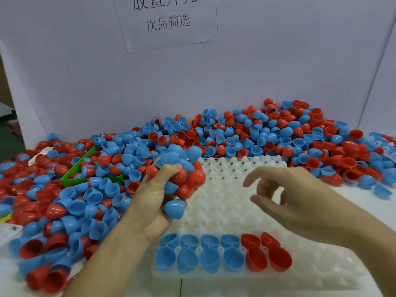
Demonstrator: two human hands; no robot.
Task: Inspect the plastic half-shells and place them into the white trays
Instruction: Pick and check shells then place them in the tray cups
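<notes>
A white tray [222, 202] with rows of cone-shaped pegs lies in front of me. Its two nearest rows hold several blue half-shells [210, 259] and, to their right, red half-shells [256, 259], open side up. My left hand [154, 202] grips a bunch of red and blue half-shells [184, 172] above the tray's left edge. My right hand [285, 194] hovers over the tray's right part with fingers loosely curled and holds nothing.
A large pile of loose red and blue half-shells [257, 133] covers the table from left to far right behind the tray. A green bin [72, 176] sits half buried at the left. A grey board with a paper sign [167, 20] stands behind.
</notes>
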